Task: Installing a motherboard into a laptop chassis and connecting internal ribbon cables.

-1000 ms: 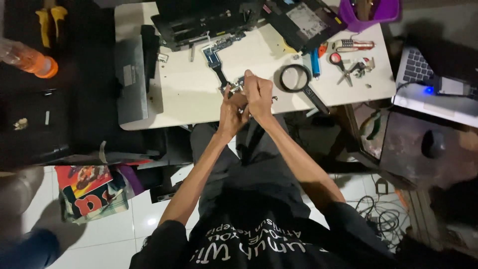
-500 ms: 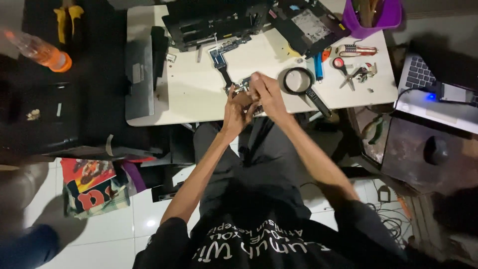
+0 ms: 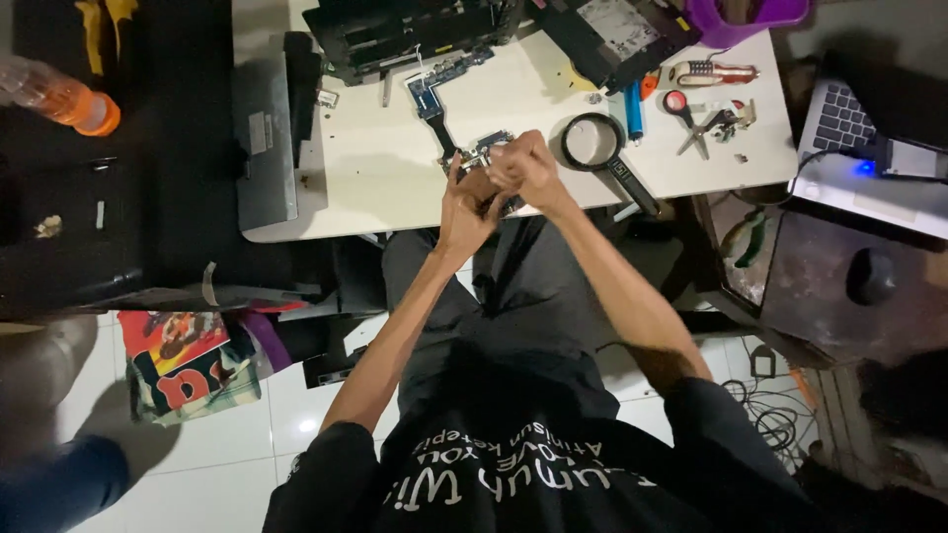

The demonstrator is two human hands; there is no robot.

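**Both hands close on a small circuit board at the table's near edge**

We look down from head height as our left hand (image 3: 466, 202) and right hand (image 3: 525, 168) meet over the near edge of the white table (image 3: 375, 188), fingers curled tight around a small circuit board (image 3: 481, 150). Only the board's far end shows above the knuckles; the rest is hidden inside the grip, so we cannot tell how each finger sits on it. The hands touch one another, the right slightly farther from us than the left.

A flat ribbon cable (image 3: 441, 128) runs from the held part toward the far edge of the table, ending at a second small board (image 3: 427, 91). Just to the right of our hands lies a black magnifying glass (image 3: 591, 141), its handle pointing at the near right corner. Beyond it, near the right edge, we see a blue cylinder-shaped tool (image 3: 633, 109), red-handled scissors (image 3: 691, 114) and a small tool with a striped grip (image 3: 711, 72). An opened laptop chassis (image 3: 415, 30) takes up the far edge, with a dark flat panel (image 3: 617, 28) beside it and a purple container (image 3: 755, 15) at the far right corner. A grey slab-like part (image 3: 265, 138) lies along the left edge.

Off the table, an open laptop (image 3: 869, 138) glows to the right, and an orange-capped bottle (image 3: 59, 96) rests on the dark surface to the left.
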